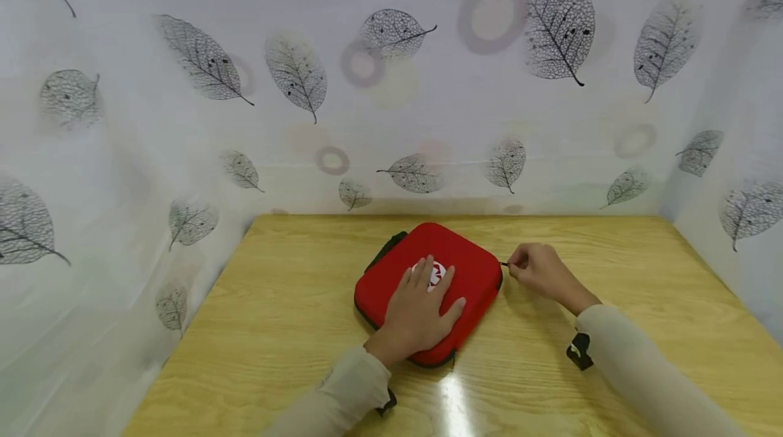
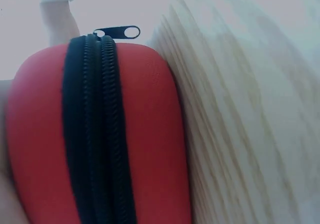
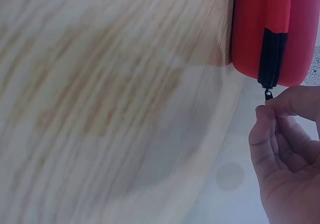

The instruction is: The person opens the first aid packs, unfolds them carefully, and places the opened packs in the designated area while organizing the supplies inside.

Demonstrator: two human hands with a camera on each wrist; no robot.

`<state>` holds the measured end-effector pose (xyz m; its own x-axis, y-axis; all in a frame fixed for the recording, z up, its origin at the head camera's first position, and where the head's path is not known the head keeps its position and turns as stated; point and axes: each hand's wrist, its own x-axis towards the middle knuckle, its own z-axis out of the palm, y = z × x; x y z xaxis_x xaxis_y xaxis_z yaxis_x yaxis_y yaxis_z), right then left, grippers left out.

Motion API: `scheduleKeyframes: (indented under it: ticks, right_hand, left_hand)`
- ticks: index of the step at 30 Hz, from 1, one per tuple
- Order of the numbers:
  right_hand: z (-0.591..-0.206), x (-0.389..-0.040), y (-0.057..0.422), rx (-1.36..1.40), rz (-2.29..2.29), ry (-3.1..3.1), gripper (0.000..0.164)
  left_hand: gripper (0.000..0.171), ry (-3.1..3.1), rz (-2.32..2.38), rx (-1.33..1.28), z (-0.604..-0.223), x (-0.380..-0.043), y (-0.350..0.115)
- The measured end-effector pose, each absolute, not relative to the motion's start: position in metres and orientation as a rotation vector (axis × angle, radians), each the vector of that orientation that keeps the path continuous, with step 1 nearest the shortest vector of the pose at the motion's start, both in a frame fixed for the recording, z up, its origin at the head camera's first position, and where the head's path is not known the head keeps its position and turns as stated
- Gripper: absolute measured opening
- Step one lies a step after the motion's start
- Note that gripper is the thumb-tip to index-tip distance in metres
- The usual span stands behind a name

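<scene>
Red case topped by the left hand, its zipper pull pinched by the right hand

From the left, the wooden table is enclosed by a pale curtain printed with leaf skeletons. A dark strap is seen along the far left side of the case, which is set at an angle near the middle of the table. The left hand is laid on top with fingers extended and thumb spread, and the round white emblem is partly covered by it. In the left wrist view, a black zipper is shown running along the case's side, with a second pull sticking out at its end. At the case's right corner, the zipper pull is gripped between the right thumb and forefinger. Farther right, a black wrist device is seen below a beige sleeve.
</scene>
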<state>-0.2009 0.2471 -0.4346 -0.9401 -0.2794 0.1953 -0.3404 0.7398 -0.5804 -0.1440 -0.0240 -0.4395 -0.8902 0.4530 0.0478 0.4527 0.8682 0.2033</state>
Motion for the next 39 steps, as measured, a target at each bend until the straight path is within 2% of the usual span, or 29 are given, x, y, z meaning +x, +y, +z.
scheduleKeyframes:
  ticks: [11, 23, 39]
  right_hand:
    - [-0.442, -0.216, 0.250, 0.536, 1.000, -2.842, 0.004]
    - [-0.446, -0.219, 0.258, 0.605, 1.058, -2.833, 0.004]
    - [-0.450, -0.212, 0.255, 0.700, 0.961, -2.777, 0.003]
  left_hand:
    - [0.069, 2.942, 0.397, 0.746, -0.436, -0.131, -0.019]
    - [0.064, 2.865, 0.315, 1.292, -0.434, -0.163, -0.071]
    - [0.061, 2.943, 0.340, 1.255, -0.443, -0.160, -0.070]
